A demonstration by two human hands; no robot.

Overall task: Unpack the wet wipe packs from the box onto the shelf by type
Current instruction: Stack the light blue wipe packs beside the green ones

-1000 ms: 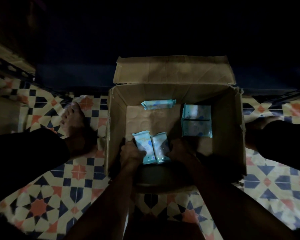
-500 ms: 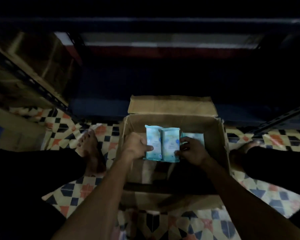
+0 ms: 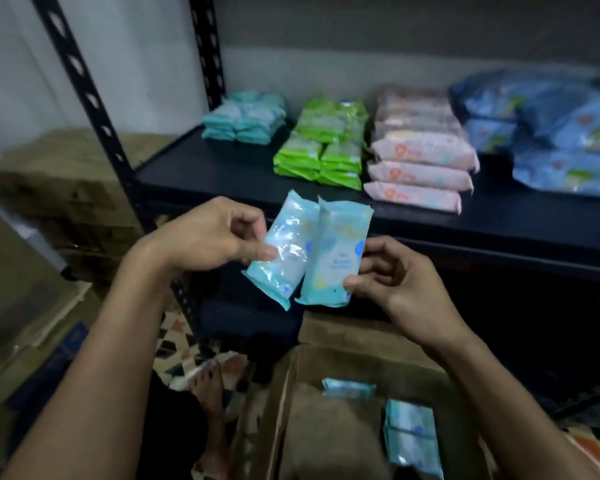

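a: how far is the unpacking now?

b: i think most of it is done. on the dark metal shelf [image 3: 222, 174] there are already four groups: a small stack of pale teal soft packs [image 3: 245, 118] at the left, then bright green packs [image 3: 323, 143], then long pink packs [image 3: 420, 157], and big blue packs [image 3: 551, 133] at the right.

a: and the hands?

b: the left hand [image 3: 212, 233] pinches a small light blue plastic wipe pack [image 3: 284, 247] with thumb and fingers. the right hand [image 3: 392, 275] grips a second light blue pack [image 3: 336, 251] at its right edge. the two packs touch side by side, in the air just in front of the shelf edge and above the box.

a: what is left?

b: in the open brown cardboard box [image 3: 326, 427] i see few packs of the same pale colour: one near the far wall [image 3: 349, 388] and some near the right wall [image 3: 411, 434]. so the two held packs probably go to the teal stack, then the rest follow. the nearest part of the box is out of the picture, i cannot tell what is there.
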